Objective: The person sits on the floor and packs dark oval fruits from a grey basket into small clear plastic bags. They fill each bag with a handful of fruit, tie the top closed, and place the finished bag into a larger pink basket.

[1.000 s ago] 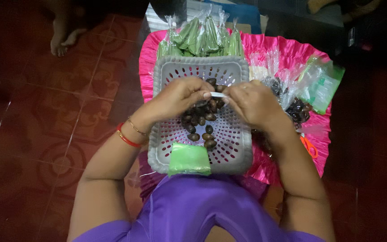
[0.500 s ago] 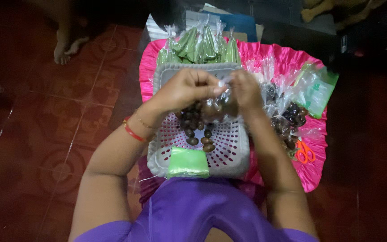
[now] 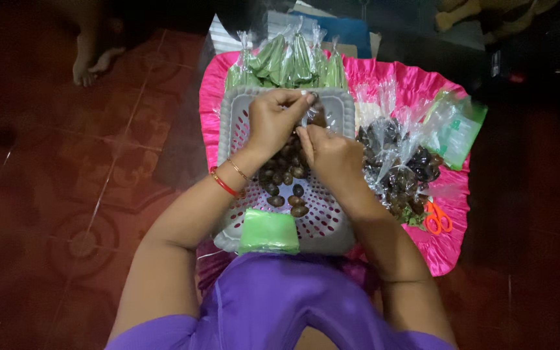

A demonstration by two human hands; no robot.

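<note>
- In the upper middle of the frame, both hands meet above the far half of a grey plastic basket (image 3: 332, 223) that rests on a bright pink cloth (image 3: 416, 81).
- The left hand (image 3: 273, 123) is closed, fingertips pinching the top of a small clear bag (image 3: 314, 116); something dark shows through the bag.
- The right hand (image 3: 328, 152) is also closed, fingers pinched at the same bag just below and to the right of the left fingertips. The two hands touch or nearly touch there.
- The bag hangs between the two pinches, its long axis running roughly up and down the frame. It lies straight ahead of both hands, with the left hand higher on it and the right hand lower and nearer the body.
- Under the hands, a loose heap of dark brown nuts (image 3: 286, 178) lies in the middle of the basket, trailing toward the near edge.
- A flat green packet (image 3: 268, 231) sits on the basket's near rim, well apart from the hands.
- At the top of the frame, behind the basket, stands a row of clear bags of green leaves (image 3: 290, 61).
- To the right of the basket lies a pile of filled bags (image 3: 400, 168), nearer the right hand than the left.
- Orange scissors (image 3: 437, 219) rest on the cloth at the right, below that pile.
- Another person's bare foot (image 3: 92, 61) shows on the red tiled floor (image 3: 66, 207) at upper left.
</note>
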